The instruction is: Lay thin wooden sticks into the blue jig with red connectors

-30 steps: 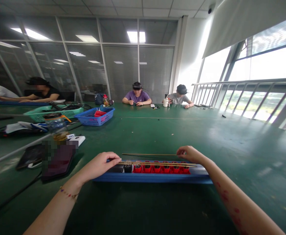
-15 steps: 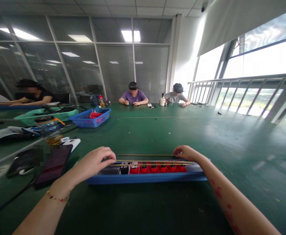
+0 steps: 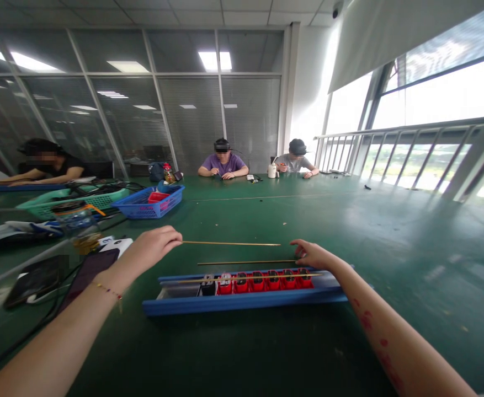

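Observation:
My left hand (image 3: pixel 154 245) pinches the left end of a thin wooden stick (image 3: pixel 231 243), which points right above the table beyond the tray. My right hand (image 3: pixel 314 255), fingers apart, hovers by the right end of a second stick (image 3: pixel 245 263); whether it touches that stick I cannot tell. In front of both hands stands a long blue tray (image 3: pixel 245 304). Several red cups or small boxes (image 3: pixel 258 283) with dark contents sit in a row inside it, with a black one (image 3: pixel 208 286) at the left. A third stick (image 3: pixel 192 281) lies lengthwise over the row.
To my left are a blue basket (image 3: pixel 148 208), a green basket (image 3: pixel 38 207), a jar (image 3: pixel 76 223) with an orange strap, a phone (image 3: pixel 35 280) and cables. Across the green table (image 3: pixel 328 220) sit two people (image 3: pixel 222 162); another person (image 3: pixel 55 165) is at the far left.
My left hand has lifted one stick off the tray and carried it away from me, past the second stick. My right hand's fingers have spread apart.

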A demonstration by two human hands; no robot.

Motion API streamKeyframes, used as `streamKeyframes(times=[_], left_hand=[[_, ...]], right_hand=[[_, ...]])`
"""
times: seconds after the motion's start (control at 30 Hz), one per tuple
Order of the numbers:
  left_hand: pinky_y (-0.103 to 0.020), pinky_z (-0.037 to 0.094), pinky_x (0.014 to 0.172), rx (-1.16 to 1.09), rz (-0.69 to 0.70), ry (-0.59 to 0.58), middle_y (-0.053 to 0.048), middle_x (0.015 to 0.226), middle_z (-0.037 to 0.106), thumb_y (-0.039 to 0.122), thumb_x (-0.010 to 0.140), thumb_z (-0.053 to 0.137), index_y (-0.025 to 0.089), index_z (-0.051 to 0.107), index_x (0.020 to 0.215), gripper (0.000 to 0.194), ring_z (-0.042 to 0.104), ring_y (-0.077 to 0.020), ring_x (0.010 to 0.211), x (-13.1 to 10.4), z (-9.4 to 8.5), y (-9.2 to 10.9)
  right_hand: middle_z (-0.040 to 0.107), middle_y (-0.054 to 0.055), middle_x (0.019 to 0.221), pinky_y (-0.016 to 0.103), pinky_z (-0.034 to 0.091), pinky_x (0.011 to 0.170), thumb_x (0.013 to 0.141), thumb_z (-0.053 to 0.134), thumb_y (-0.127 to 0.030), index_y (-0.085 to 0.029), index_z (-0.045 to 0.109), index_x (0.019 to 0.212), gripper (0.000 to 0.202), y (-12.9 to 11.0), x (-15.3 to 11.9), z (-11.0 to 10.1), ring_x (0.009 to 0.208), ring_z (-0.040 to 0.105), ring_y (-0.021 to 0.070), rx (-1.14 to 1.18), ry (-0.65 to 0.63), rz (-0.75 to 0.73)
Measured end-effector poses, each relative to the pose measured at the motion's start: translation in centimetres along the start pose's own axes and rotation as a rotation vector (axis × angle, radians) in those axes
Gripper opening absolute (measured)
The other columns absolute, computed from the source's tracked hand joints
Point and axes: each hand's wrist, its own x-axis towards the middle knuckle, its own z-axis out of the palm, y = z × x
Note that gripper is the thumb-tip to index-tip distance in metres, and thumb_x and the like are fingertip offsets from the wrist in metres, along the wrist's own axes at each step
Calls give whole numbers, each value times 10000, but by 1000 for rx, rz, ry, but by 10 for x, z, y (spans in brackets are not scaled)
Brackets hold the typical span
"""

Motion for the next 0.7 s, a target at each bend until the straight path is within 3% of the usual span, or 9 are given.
streamKeyframes(times=[0.1, 0.2, 0.3, 0.43, 0.57, 0.7], left_hand=[[-244, 384, 694, -73, -28, -128, -20, 829, 610, 359, 813, 405, 226, 624, 771, 259, 563, -165, 766, 12, 23, 1], [-247, 378, 699, -140, -37, -212, -24, 797, 620, 327, 786, 456, 216, 630, 731, 214, 568, -170, 763, 23, 43, 8], [-237, 384, 687, -186, -17, -267, -18, 773, 634, 305, 765, 487, 215, 636, 707, 184, 577, -165, 747, 31, 58, 16], [-206, 398, 658, -262, 5, -348, -1, 785, 657, 288, 750, 495, 221, 649, 737, 168, 591, -146, 729, 39, 73, 26], [-186, 412, 625, -333, 9, -411, 11, 789, 675, 326, 754, 483, 229, 658, 790, 203, 606, -139, 713, 41, 73, 36], [-211, 416, 647, -377, -19, -382, -15, 853, 672, 399, 798, 408, 220, 643, 863, 303, 605, -160, 751, 35, 48, 49]], right_hand=[[567, 88, 1094, 282, 449, 778, 622, 614, -156, -190, 387, 1275, 693, -4, -1, -3, 886, 563, 177, -49, 8, -55], [529, 56, 1181, 299, 408, 864, 637, 598, -145, -242, 485, 1207, 589, -9, -1, -6, 1006, 519, 203, -108, -22, -132], [578, 27, 1130, 283, 405, 870, 655, 563, -130, -254, 556, 1137, 498, -10, 0, -6, 1018, 519, 204, -147, -67, -132], [655, 19, 949, 247, 451, 771, 658, 523, -114, -234, 563, 1126, 485, -9, 2, -4, 851, 588, 171, -161, -66, -105], [672, 16, 865, 229, 459, 714, 668, 510, -141, -224, 642, 987, 354, -11, 1, -4, 781, 600, 163, -188, -53, -98], [680, 12, 843, 223, 452, 705, 674, 488, -133, -235, 686, 873, 299, -16, 0, -7, 779, 604, 163, -216, -81, -108]])
